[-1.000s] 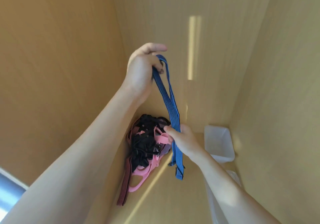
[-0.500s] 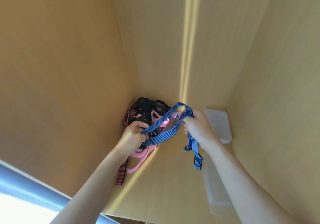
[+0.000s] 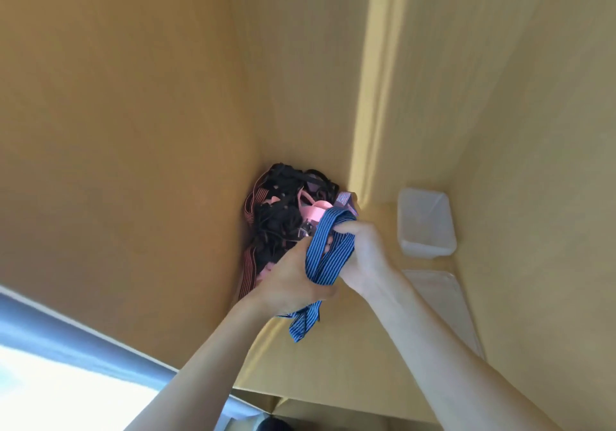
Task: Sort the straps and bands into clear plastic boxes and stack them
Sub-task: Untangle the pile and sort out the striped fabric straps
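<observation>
Blue striped strap (image 3: 328,250) is bunched into folded loops between both hands, held just in front of the pile of straps (image 3: 286,217), with 1 loose end dangling below the hands. Left hand (image 3: 290,280) grips the lower part of the folds, fingers curled round them. Right hand (image 3: 360,257) holds the upper loops, thumb and fingers pinching the strap. Pile of straps sits in the corner of the wooden cabinet (image 3: 133,130): black cords tangled on top, a pink band (image 3: 315,212) poking out beside the blue strap, a red-and-black striped strap (image 3: 248,270) hanging down the pile's left side. Right of the pile, well apart, 1 clear plastic box (image 3: 425,220) stands open against the cabinet's right wall. Nearer the person than that box lies a flat clear lid (image 3: 443,300); cannot tell whether it covers another box.
</observation>
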Demonstrator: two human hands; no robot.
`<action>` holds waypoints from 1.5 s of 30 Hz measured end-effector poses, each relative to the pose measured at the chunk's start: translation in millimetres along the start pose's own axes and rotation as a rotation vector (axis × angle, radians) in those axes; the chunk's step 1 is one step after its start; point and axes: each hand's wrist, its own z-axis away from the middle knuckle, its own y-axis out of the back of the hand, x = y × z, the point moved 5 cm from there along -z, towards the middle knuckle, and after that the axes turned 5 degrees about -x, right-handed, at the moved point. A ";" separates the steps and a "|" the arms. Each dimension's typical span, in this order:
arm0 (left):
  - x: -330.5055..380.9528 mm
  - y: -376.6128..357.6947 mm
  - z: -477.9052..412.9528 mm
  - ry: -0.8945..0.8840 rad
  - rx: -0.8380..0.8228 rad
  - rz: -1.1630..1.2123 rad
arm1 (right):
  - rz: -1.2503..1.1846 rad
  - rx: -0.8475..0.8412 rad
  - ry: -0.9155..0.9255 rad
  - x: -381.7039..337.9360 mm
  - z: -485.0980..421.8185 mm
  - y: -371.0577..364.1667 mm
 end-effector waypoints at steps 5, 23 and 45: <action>-42.7 -6.8 -0.4 0.192 0.005 -0.189 | 0.133 0.255 0.002 12.9 -10.8 46.0; -80.4 -70.0 -3.9 0.077 -0.157 -0.724 | 0.711 0.451 -0.071 -6.3 -16.0 141.9; -29.8 -5.4 40.4 0.124 0.108 -0.313 | 0.580 0.288 -0.130 28.8 -70.5 52.8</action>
